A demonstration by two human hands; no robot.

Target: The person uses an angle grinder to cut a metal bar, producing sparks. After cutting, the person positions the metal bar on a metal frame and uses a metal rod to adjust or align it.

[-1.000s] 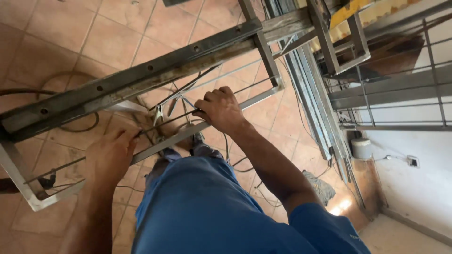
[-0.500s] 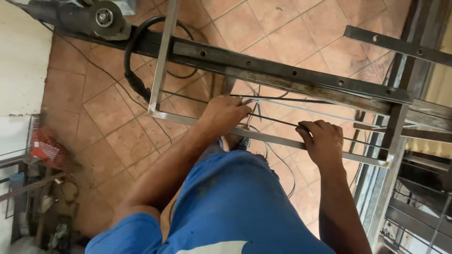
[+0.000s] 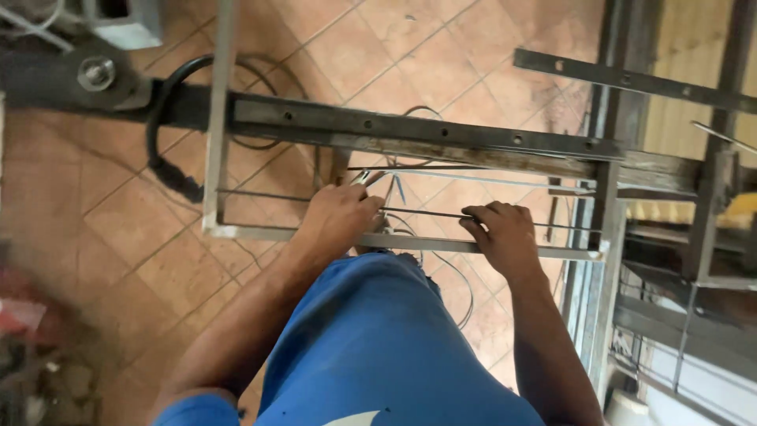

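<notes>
Head camera, looking straight down: the left hand point(image 3: 341, 217) sits on the near rail of a grey, rectangular welded steel frame point(image 3: 217, 142), fingers curled down over a thin dark steel rod point(image 3: 426, 212) that runs across the frame's opening. Whether that hand is truly clamped on the rod or just pressing on it, I cannot tell; the fingertips are hidden under the knuckles. Something small and metallic pokes out just beyond the knuckles, too blurred to name.

Over to the right hand point(image 3: 500, 237): fingers bent and closed over the same rod, palm resting on the frame's near rail. The rod lies between the two hands, stretched level, just above the pale lower rail and below a heavy, dark flat steel bar with a row of holes point(image 3: 410, 136).

Under it all, terracotta floor tiles point(image 3: 126, 221), and a thick black cable point(image 3: 162, 158) looping from the upper left down beneath the frame. Thin grey wires point(image 3: 441, 264) trail across the floor close to the blue-clad knee point(image 3: 371, 339).

The risks, as I read them: the rod is thin and only hand-held, so uneven pressure could bow it or let it spring free toward the fingers. Raw steel edges sit right against bare skin, so a slip could cut. And those loose wires and that cable by the feet look ready to snag a shifting leg and jolt the whole frame.
</notes>
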